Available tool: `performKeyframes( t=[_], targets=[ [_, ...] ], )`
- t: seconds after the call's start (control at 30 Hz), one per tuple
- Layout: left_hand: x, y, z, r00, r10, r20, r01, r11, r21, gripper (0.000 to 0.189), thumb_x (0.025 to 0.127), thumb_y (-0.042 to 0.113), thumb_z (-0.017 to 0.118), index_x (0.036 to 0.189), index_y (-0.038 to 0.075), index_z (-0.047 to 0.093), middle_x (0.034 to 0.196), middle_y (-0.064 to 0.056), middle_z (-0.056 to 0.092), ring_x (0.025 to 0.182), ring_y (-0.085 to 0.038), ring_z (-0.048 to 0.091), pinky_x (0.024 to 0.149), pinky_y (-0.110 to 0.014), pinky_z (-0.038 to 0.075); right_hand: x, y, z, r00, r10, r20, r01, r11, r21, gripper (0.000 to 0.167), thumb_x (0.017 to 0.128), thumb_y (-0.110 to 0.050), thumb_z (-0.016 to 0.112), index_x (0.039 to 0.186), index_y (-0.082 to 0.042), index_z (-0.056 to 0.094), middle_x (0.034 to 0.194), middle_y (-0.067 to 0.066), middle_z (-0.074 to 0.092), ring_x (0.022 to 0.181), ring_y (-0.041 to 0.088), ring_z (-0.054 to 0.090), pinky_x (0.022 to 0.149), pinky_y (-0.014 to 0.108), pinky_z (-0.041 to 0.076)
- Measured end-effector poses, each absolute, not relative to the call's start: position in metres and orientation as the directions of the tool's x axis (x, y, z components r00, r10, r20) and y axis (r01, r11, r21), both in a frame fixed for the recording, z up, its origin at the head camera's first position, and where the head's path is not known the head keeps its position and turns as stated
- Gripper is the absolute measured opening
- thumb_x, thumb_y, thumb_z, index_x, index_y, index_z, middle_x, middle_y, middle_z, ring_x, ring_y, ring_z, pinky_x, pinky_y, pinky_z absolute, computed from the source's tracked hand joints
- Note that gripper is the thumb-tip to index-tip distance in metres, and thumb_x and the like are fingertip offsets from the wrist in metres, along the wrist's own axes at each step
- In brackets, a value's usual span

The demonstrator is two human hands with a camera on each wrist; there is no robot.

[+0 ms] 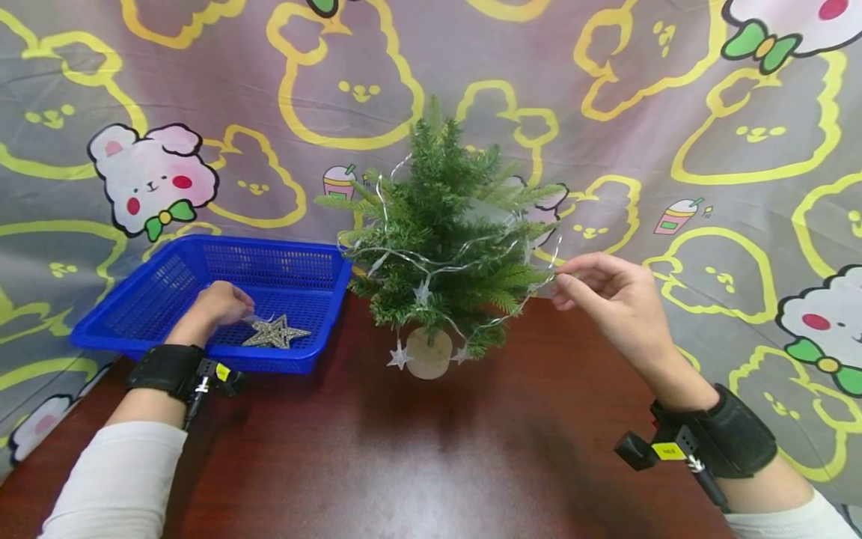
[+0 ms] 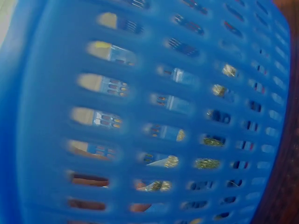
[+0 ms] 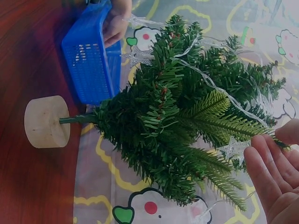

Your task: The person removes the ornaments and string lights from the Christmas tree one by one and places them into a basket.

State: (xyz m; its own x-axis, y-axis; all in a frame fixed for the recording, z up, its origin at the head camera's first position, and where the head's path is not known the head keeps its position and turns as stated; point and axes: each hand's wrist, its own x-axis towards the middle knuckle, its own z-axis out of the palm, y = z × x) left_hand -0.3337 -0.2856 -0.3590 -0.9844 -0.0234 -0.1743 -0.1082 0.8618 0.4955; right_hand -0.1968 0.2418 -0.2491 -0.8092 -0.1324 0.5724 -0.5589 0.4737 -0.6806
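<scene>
My left hand (image 1: 222,303) is inside the blue basket (image 1: 330,299), its fingertips pinching a thin clear strand at a glittery gold star ornament (image 1: 276,333). Through the basket holes, the left wrist view shows bits of the glitter star (image 2: 207,163) and a fingertip (image 2: 141,206). At the tree's right side, my right hand (image 1: 616,307) pinches the tip of a branch (image 3: 254,128) between thumb and fingers. Clear string lights (image 1: 444,266) with star-shaped bulbs (image 1: 399,355) wrap the small green Christmas tree (image 1: 438,209), and their wire passes close to the right fingertips.
The tree stands on a round wooden base (image 1: 429,355) on a dark reddish table (image 1: 431,457), right of the basket. Behind hangs a grey curtain (image 1: 236,82) printed with yellow outlines and white cartoon animals. A black strap with a camera sits on each wrist.
</scene>
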Motion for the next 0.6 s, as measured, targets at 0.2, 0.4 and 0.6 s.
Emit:
performKeyframes(
  t=[0.2, 0.4, 0.6],
  targets=[
    [-0.331, -0.284, -0.357, -0.990, -0.051, -0.135, -0.116, 0.836, 0.536, 0.032, 0.092, 0.008, 0.056, 0.117, -0.011, 0.063, 0.120, -0.032, 0.062, 0.118, -0.050, 0.053, 0.101, -0.059, 0.042, -0.197, 0.242, -0.249, -0.813, -0.129, 0.568, -0.554, 0.475, -0.684, 0.009, 0.093, -0.004, 0.065, 0.099, 0.002, 0.068, 0.076, -0.007, 0.073, 0.066, 0.009, 0.072, 0.065, 0.022, 0.058],
    [-0.320, -0.278, -0.348, -0.999, -0.018, -0.050, -0.041, 0.855, 0.518, 0.033, 0.094, 0.013, 0.058, 0.117, -0.010, 0.063, 0.119, -0.032, 0.063, 0.114, -0.051, 0.055, 0.094, -0.059, 0.044, -0.197, 0.241, -0.250, -0.810, -0.133, 0.571, -0.559, 0.467, -0.685, 0.009, 0.093, -0.004, 0.065, 0.099, 0.003, 0.068, 0.076, -0.007, 0.073, 0.066, 0.009, 0.072, 0.064, 0.022, 0.058],
    [-0.307, -0.264, -0.333, -0.996, 0.054, 0.065, 0.081, 0.830, 0.552, 0.037, 0.100, 0.022, 0.055, 0.125, -0.005, 0.061, 0.127, -0.032, 0.060, 0.115, -0.050, 0.055, 0.092, -0.060, 0.045, -0.197, 0.241, -0.249, -0.809, -0.131, 0.573, -0.559, 0.474, -0.680, 0.010, 0.093, -0.005, 0.065, 0.099, 0.003, 0.068, 0.076, -0.007, 0.073, 0.066, 0.010, 0.072, 0.064, 0.022, 0.058]
  ],
)
